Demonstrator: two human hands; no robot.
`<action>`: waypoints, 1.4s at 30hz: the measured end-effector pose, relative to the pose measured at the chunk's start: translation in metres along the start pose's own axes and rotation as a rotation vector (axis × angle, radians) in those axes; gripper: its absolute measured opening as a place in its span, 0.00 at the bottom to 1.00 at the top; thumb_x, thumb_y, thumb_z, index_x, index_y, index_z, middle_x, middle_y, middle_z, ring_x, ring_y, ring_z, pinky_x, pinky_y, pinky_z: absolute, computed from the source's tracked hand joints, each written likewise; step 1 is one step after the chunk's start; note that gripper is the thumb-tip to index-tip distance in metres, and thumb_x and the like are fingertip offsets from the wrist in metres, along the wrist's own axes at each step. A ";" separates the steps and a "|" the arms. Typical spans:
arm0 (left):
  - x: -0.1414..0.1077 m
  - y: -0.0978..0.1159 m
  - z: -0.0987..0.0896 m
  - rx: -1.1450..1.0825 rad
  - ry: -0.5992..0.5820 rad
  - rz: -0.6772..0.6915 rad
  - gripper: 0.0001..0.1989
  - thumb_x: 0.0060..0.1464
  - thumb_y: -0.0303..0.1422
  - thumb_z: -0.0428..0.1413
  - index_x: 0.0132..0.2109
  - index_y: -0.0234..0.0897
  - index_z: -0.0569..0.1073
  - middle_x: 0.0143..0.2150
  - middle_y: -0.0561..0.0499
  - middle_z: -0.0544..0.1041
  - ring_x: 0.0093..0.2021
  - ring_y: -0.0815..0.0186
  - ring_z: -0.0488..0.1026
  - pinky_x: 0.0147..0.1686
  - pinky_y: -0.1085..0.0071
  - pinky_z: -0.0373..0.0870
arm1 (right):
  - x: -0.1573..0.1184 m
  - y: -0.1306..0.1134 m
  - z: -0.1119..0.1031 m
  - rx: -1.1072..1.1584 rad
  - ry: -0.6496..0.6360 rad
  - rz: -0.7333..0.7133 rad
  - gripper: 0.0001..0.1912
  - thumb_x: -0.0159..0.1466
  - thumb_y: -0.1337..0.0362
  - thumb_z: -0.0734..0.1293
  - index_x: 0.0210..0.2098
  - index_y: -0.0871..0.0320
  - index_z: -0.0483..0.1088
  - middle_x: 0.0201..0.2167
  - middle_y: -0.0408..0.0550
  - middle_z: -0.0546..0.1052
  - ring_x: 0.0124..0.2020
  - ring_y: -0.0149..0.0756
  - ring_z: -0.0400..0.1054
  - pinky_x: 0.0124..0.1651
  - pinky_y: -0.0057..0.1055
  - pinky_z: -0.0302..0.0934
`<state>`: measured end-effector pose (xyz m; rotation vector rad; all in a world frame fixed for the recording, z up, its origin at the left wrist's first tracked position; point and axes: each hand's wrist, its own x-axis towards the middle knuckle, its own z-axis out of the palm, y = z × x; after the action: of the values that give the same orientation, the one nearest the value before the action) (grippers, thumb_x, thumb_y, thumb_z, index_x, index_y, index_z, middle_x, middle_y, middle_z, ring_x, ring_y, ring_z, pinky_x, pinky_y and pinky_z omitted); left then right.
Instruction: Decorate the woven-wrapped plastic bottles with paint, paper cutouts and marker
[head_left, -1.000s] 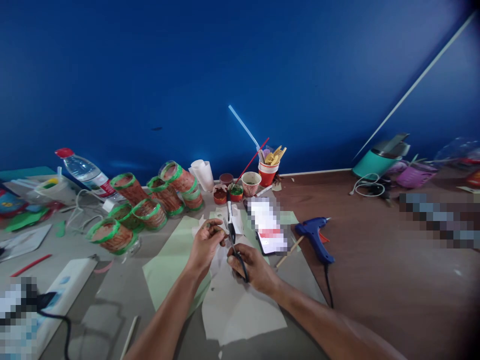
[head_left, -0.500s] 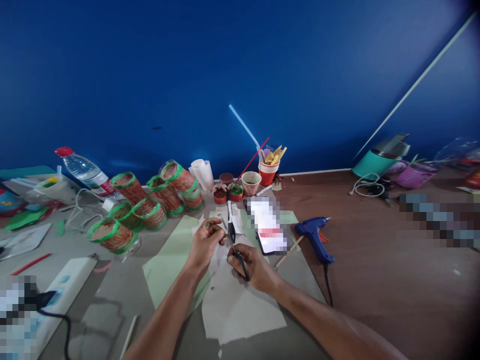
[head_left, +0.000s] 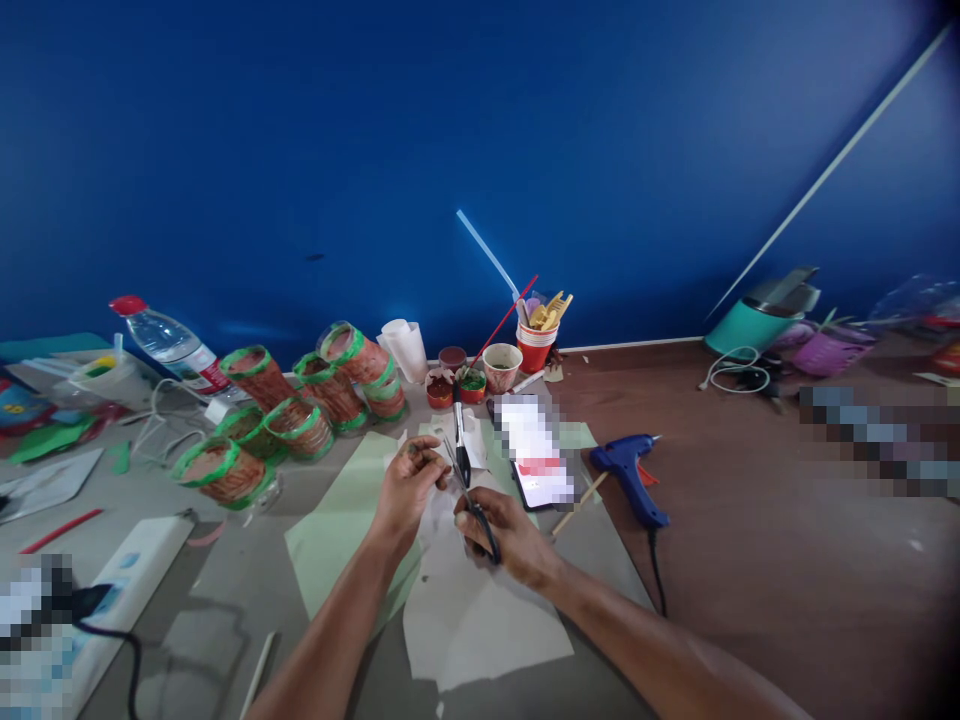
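My right hand (head_left: 504,532) is closed round the black handles of a pair of scissors (head_left: 459,470), whose blades point up and to the left, slightly apart. Just left of the blades, my left hand (head_left: 411,484) is pinched, thumb against fingers. Whatever it holds is too small to make out. Both hands are above a torn sheet of white paper (head_left: 484,630) that overlies a pale green sheet (head_left: 330,525). Behind the scissors lies a brush with a black handle (head_left: 459,420), its far end by the small paint pots (head_left: 472,384).
Painted green-rimmed cups (head_left: 300,425) and a water bottle (head_left: 172,340) stand at left, near a power strip (head_left: 124,600). A phone (head_left: 536,450) and a blue glue gun (head_left: 634,475) lie at right. Behind are a paper cup (head_left: 502,367) and a red cup of tools (head_left: 535,345).
The scissor blades have parted a little, and the handles have shifted slightly in my right hand. My left hand keeps its pinch in nearly the same place.
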<state>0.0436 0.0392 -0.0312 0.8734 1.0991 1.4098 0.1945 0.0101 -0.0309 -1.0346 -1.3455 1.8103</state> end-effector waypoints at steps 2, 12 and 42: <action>-0.001 0.001 0.002 -0.001 0.011 -0.007 0.14 0.41 0.28 0.61 0.38 0.37 0.69 0.22 0.60 0.70 0.22 0.73 0.67 0.29 0.72 0.64 | 0.000 0.001 0.000 0.003 0.003 0.000 0.25 0.51 0.43 0.71 0.30 0.59 0.65 0.16 0.37 0.63 0.17 0.26 0.56 0.21 0.25 0.50; 0.002 -0.001 0.000 0.078 0.053 -0.033 0.12 0.39 0.32 0.63 0.33 0.35 0.72 0.22 0.56 0.72 0.24 0.71 0.69 0.26 0.74 0.62 | 0.000 0.001 0.002 0.036 0.023 -0.006 0.26 0.50 0.42 0.70 0.31 0.59 0.65 0.16 0.35 0.62 0.17 0.25 0.55 0.21 0.25 0.50; -0.007 0.006 0.008 0.036 -0.005 -0.152 0.10 0.40 0.31 0.60 0.29 0.37 0.65 0.20 0.57 0.73 0.19 0.72 0.67 0.23 0.75 0.62 | 0.002 0.004 0.004 0.038 0.061 0.019 0.23 0.50 0.47 0.72 0.30 0.59 0.65 0.16 0.34 0.62 0.17 0.24 0.55 0.21 0.25 0.52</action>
<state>0.0506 0.0339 -0.0230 0.8015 1.1658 1.2653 0.1901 0.0091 -0.0345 -1.0775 -1.2647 1.7965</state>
